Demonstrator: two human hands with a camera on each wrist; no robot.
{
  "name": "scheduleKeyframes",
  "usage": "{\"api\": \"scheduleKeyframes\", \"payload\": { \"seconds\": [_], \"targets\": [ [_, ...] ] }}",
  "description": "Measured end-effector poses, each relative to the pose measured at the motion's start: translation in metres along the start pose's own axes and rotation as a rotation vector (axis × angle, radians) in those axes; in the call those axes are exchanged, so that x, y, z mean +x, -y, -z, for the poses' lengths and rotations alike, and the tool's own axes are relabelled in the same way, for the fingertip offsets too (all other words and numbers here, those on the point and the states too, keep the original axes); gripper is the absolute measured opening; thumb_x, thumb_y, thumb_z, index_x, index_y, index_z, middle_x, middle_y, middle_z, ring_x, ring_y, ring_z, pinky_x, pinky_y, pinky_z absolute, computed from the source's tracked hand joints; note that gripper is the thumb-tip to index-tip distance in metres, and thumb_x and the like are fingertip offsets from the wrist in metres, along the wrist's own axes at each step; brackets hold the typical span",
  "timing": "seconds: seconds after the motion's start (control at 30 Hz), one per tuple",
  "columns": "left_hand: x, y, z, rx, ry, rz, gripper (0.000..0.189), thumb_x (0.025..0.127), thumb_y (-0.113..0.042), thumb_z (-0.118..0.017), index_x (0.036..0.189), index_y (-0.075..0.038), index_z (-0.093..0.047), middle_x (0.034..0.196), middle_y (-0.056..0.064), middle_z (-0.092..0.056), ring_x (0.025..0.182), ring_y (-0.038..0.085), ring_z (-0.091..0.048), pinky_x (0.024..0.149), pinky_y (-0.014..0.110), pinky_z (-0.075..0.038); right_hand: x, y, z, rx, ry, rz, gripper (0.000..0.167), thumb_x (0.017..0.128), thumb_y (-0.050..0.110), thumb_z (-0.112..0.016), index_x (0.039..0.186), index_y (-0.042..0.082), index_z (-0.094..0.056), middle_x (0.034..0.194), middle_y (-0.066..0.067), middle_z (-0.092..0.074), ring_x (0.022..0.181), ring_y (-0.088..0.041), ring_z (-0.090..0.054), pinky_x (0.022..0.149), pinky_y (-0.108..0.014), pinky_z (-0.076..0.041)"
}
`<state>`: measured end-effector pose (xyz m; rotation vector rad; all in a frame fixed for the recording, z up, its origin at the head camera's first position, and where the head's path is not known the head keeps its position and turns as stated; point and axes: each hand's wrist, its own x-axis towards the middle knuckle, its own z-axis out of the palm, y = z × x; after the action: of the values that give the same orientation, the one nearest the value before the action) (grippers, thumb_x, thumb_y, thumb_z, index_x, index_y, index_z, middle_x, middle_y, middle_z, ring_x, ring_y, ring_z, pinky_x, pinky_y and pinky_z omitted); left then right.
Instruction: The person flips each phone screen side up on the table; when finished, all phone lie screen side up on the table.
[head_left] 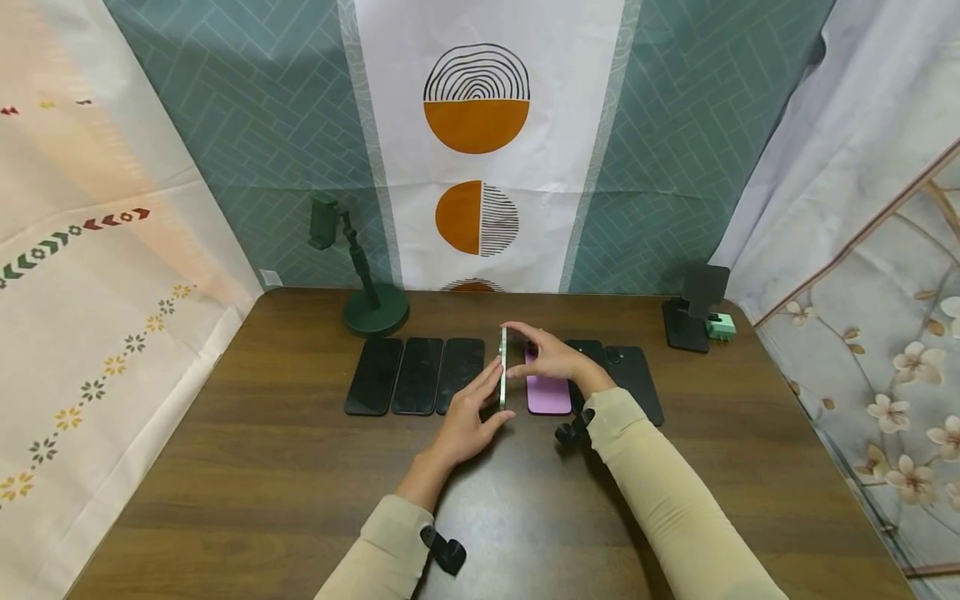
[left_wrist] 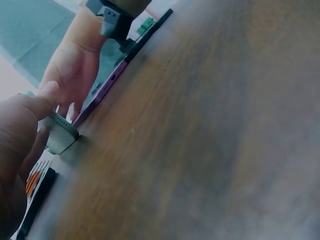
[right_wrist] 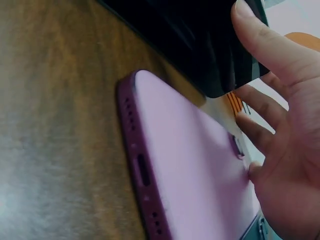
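Note:
A smartphone [head_left: 503, 367] stands on its long edge between my hands, showing as a thin pale strip from above. My left hand [head_left: 461, 425] holds it, fingers along its left face and thumb at the near end. The right hand [head_left: 555, 358] grips it towards the far end, with the thumb on the right side. Its dark screen [right_wrist: 195, 40] faces the right wrist camera; the left wrist view shows its pale green end [left_wrist: 62, 132]. Just right of it, under my right hand, a pink phone [head_left: 548, 396] lies back up.
Three phones lie screen up in a row at left, the nearest being a black phone [head_left: 460, 371]. Dark phones [head_left: 633, 383] lie right of the pink one. Behind stand a green phone stand [head_left: 377, 310], a black stand [head_left: 686, 325] and a small green block [head_left: 721, 327].

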<state>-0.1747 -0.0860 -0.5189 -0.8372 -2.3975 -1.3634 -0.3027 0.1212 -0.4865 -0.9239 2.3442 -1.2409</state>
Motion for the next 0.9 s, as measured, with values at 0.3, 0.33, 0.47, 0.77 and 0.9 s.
{"api": "scheduleKeyframes", "payload": {
  "seconds": [0.3, 0.33, 0.47, 0.77, 0.9],
  "targets": [
    [-0.002, 0.001, 0.004, 0.049, 0.006, -0.01, 0.074, 0.089, -0.01, -0.079, 0.151, 0.006, -0.041, 0.161, 0.018, -0.034, 0.143, 0.028, -0.04, 0.107, 0.039, -0.046, 0.0, 0.001, -0.001, -0.004, 0.005, 0.048, 0.091, 0.084, 0.016, -0.084, 0.158, 0.006, -0.032, 0.147, -0.02, -0.05, 0.135, -0.036, -0.046, 0.113, -0.057, -0.036],
    [-0.002, 0.002, 0.005, 0.067, 0.003, -0.019, 0.074, 0.089, -0.011, -0.079, 0.15, 0.006, -0.042, 0.161, 0.018, -0.035, 0.143, 0.029, -0.04, 0.108, 0.041, -0.044, -0.001, 0.002, -0.001, -0.019, 0.003, 0.041, 0.091, 0.085, 0.017, -0.084, 0.158, 0.006, -0.031, 0.146, -0.019, -0.05, 0.134, -0.035, -0.047, 0.112, -0.056, -0.037],
    [-0.002, 0.002, 0.01, 0.079, -0.008, -0.022, 0.075, 0.086, -0.013, -0.081, 0.149, 0.006, -0.045, 0.159, 0.016, -0.038, 0.14, 0.028, -0.044, 0.109, 0.042, -0.044, -0.001, 0.004, -0.003, -0.102, 0.0, -0.014, 0.093, 0.086, 0.028, -0.083, 0.159, 0.008, -0.03, 0.149, -0.018, -0.048, 0.136, -0.035, -0.045, 0.111, -0.055, -0.038],
    [0.003, 0.001, 0.019, 0.066, -0.059, 0.001, 0.084, 0.068, -0.008, -0.093, 0.141, 0.004, -0.055, 0.15, 0.014, -0.052, 0.124, 0.031, -0.06, 0.088, 0.039, -0.058, -0.001, 0.0, -0.009, -0.254, -0.004, -0.132, 0.106, 0.078, 0.047, -0.086, 0.161, 0.013, -0.03, 0.16, -0.015, -0.038, 0.151, -0.046, -0.016, 0.117, -0.066, -0.019],
    [0.002, 0.003, 0.019, 0.091, -0.068, 0.009, 0.084, 0.066, -0.01, -0.095, 0.139, 0.007, -0.057, 0.149, 0.013, -0.053, 0.126, 0.031, -0.059, 0.095, 0.042, -0.054, -0.003, -0.001, -0.011, -0.26, -0.044, -0.156, 0.103, 0.076, 0.048, -0.087, 0.159, 0.016, -0.035, 0.157, -0.013, -0.042, 0.151, -0.046, -0.013, 0.116, -0.07, -0.018]
  ]
}}
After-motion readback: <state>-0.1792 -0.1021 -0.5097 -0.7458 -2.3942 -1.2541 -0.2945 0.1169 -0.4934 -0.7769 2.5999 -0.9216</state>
